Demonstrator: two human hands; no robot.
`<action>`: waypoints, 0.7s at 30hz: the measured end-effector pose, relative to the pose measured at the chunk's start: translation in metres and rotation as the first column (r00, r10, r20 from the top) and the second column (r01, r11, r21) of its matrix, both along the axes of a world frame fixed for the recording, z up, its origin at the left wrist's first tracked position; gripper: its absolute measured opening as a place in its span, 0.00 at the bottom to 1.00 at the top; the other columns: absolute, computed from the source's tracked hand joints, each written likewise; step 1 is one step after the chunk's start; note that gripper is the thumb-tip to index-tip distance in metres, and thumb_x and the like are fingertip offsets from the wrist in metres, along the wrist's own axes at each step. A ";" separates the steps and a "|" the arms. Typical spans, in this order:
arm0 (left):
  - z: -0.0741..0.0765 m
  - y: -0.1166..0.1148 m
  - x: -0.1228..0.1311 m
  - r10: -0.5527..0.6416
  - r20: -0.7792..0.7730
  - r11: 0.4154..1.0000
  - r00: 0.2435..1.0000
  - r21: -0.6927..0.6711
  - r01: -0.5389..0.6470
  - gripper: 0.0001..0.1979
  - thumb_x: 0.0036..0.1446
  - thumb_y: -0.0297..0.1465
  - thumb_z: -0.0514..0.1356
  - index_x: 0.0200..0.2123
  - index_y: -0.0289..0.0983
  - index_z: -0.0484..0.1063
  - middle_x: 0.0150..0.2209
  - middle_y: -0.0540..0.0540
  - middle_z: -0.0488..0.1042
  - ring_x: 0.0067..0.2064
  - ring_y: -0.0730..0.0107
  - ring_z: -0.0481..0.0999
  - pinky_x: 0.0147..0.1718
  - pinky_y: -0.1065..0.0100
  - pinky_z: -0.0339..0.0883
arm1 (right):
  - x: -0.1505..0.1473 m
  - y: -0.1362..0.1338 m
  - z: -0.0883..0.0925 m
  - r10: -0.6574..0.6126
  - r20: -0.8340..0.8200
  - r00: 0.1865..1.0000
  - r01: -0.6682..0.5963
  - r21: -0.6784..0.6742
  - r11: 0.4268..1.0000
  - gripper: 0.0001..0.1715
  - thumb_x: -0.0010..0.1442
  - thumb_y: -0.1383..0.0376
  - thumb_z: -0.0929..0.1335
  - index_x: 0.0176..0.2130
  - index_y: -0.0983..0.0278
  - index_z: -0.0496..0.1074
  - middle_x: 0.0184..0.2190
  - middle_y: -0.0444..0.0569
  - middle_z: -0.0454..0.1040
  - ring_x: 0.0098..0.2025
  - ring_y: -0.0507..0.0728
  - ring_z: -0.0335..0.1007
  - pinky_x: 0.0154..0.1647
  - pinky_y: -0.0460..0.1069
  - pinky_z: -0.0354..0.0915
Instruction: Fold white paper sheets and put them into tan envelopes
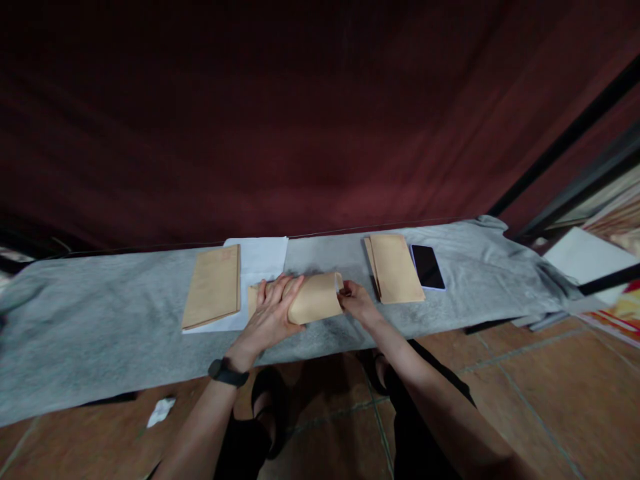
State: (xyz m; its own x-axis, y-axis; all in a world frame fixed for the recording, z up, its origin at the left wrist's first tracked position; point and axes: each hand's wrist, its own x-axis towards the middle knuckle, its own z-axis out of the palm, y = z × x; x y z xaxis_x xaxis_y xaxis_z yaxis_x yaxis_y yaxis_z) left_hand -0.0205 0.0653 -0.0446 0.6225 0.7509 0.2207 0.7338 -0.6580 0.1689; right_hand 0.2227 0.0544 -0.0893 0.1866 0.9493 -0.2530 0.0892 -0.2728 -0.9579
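A brown paper envelope (316, 298) lies across the middle of a grey cloth-covered bench (100, 320). My left hand (270, 313) rests flat on the envelope's left part, fingers stretched out over it. At the envelope's right end, my right hand (356, 300) pinches the flap, where a sliver of white paper shows. A black band is on my left wrist.
A stack of brown envelopes (213, 285) lies on white sheets (260, 257) to the left. Another envelope stack (395, 267) and a dark phone (427, 265) lie to the right. A dark red curtain hangs behind. A crumpled white scrap (161, 411) lies on the tiled floor.
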 end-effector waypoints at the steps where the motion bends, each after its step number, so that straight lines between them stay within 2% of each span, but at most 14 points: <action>1: 0.001 0.000 0.000 -0.002 -0.004 1.000 1.000 0.005 0.003 0.55 0.50 0.41 0.68 0.73 0.42 0.39 0.69 0.33 0.55 0.71 0.40 0.48 0.67 0.36 0.35 | 0.001 0.000 0.002 0.026 -0.037 0.999 -0.026 -0.014 1.000 0.13 0.46 0.66 0.70 0.36 0.62 0.73 0.24 0.39 0.73 0.26 0.51 0.68 0.26 0.44 0.61; 5: 0.003 0.001 -0.001 0.013 0.013 1.000 1.000 0.019 -0.013 0.55 0.52 0.40 0.69 0.73 0.43 0.37 0.73 0.34 0.44 0.73 0.40 0.41 0.67 0.36 0.34 | 0.003 -0.006 0.010 0.036 -0.253 0.967 -0.045 -0.031 0.999 0.09 0.43 0.65 0.69 0.30 0.63 0.73 0.24 0.41 0.76 0.28 0.52 0.71 0.28 0.45 0.63; 7: 0.003 0.000 0.003 0.077 0.083 0.997 0.994 0.019 -0.079 0.53 0.54 0.41 0.68 0.73 0.43 0.37 0.73 0.34 0.40 0.73 0.39 0.40 0.66 0.35 0.34 | 0.002 -0.008 0.012 -0.042 -0.336 0.941 0.025 -0.054 0.998 0.10 0.43 0.64 0.70 0.31 0.62 0.73 0.25 0.42 0.77 0.28 0.54 0.72 0.27 0.45 0.64; 9: 0.002 -0.001 0.010 0.187 0.232 0.981 0.955 0.006 -0.194 0.50 0.57 0.42 0.66 0.73 0.43 0.38 0.73 0.33 0.40 0.73 0.40 0.41 0.67 0.36 0.38 | 0.001 -0.009 0.013 -0.117 -0.372 0.921 0.093 -0.081 0.992 0.11 0.44 0.63 0.69 0.33 0.61 0.72 0.26 0.43 0.78 0.29 0.55 0.74 0.27 0.46 0.65; 10: 0.001 -0.003 0.014 0.245 0.327 0.967 0.913 -0.015 -0.255 0.48 0.59 0.43 0.65 0.73 0.43 0.39 0.73 0.34 0.42 0.73 0.42 0.43 0.67 0.38 0.41 | -0.001 -0.009 0.013 -0.141 -0.381 0.914 0.116 -0.089 0.989 0.12 0.45 0.62 0.69 0.33 0.61 0.72 0.27 0.44 0.79 0.31 0.56 0.75 0.28 0.47 0.67; 12: -0.001 -0.007 0.024 0.360 0.508 0.927 0.782 -0.103 -0.360 0.44 0.60 0.43 0.63 0.72 0.42 0.43 0.71 0.34 0.47 0.72 0.46 0.48 0.67 0.43 0.48 | -0.003 -0.009 0.013 -0.165 -0.390 0.906 0.141 -0.091 0.986 0.12 0.46 0.61 0.69 0.34 0.61 0.72 0.30 0.45 0.80 0.33 0.57 0.77 0.29 0.48 0.69; 15: -0.005 -0.013 0.035 0.544 0.661 0.832 0.517 -0.342 -0.438 0.41 0.60 0.44 0.63 0.70 0.42 0.48 0.68 0.35 0.52 0.69 0.48 0.56 0.64 0.48 0.58 | -0.009 -0.009 0.012 -0.185 -0.402 0.896 0.167 -0.081 0.983 0.12 0.48 0.61 0.68 0.35 0.61 0.71 0.33 0.48 0.82 0.38 0.59 0.78 0.32 0.48 0.71; 17: -0.005 -0.016 0.039 0.648 0.684 0.759 0.336 -0.542 -0.361 0.40 0.59 0.45 0.63 0.69 0.44 0.49 0.66 0.36 0.55 0.65 0.52 0.62 0.60 0.52 0.65 | -0.013 -0.010 0.011 -0.189 -0.405 0.894 0.172 -0.076 0.982 0.12 0.48 0.62 0.68 0.36 0.61 0.71 0.35 0.49 0.82 0.40 0.59 0.79 0.33 0.49 0.71; 18: -0.005 -0.017 0.041 0.692 0.671 0.722 0.268 -0.645 -0.249 0.38 0.59 0.45 0.63 0.67 0.44 0.51 0.64 0.37 0.60 0.63 0.54 0.67 0.57 0.54 0.68 | -0.015 -0.011 0.010 -0.189 -0.411 0.892 0.175 -0.071 0.982 0.12 0.48 0.61 0.68 0.36 0.61 0.72 0.35 0.49 0.82 0.40 0.59 0.79 0.34 0.49 0.71; 19: -0.005 -0.018 0.042 0.737 0.639 0.668 0.221 -0.738 -0.094 0.35 0.59 0.44 0.64 0.65 0.42 0.55 0.61 0.38 0.65 0.59 0.56 0.71 0.55 0.56 0.71 | -0.018 -0.013 0.008 -0.188 -0.419 0.888 0.178 -0.062 0.982 0.12 0.48 0.61 0.68 0.36 0.61 0.72 0.35 0.49 0.82 0.40 0.59 0.79 0.34 0.49 0.71; 21: -0.004 -0.021 0.047 0.822 0.537 0.489 0.188 -0.836 0.249 0.27 0.58 0.42 0.66 0.57 0.38 0.66 0.53 0.38 0.74 0.53 0.58 0.77 0.51 0.58 0.74 | -0.022 -0.016 0.005 -0.171 -0.432 0.885 0.176 -0.029 0.984 0.14 0.48 0.59 0.69 0.36 0.60 0.72 0.35 0.48 0.82 0.40 0.59 0.78 0.36 0.50 0.71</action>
State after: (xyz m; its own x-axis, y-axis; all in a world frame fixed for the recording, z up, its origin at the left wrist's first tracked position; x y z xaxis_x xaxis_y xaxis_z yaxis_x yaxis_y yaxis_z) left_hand 0.0270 0.0448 -0.0489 0.0946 0.9434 -0.3179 -0.1866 0.3304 0.9252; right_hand 0.2004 0.0385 -0.0839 0.2232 0.9151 -0.3360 -0.3814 -0.2352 -0.8940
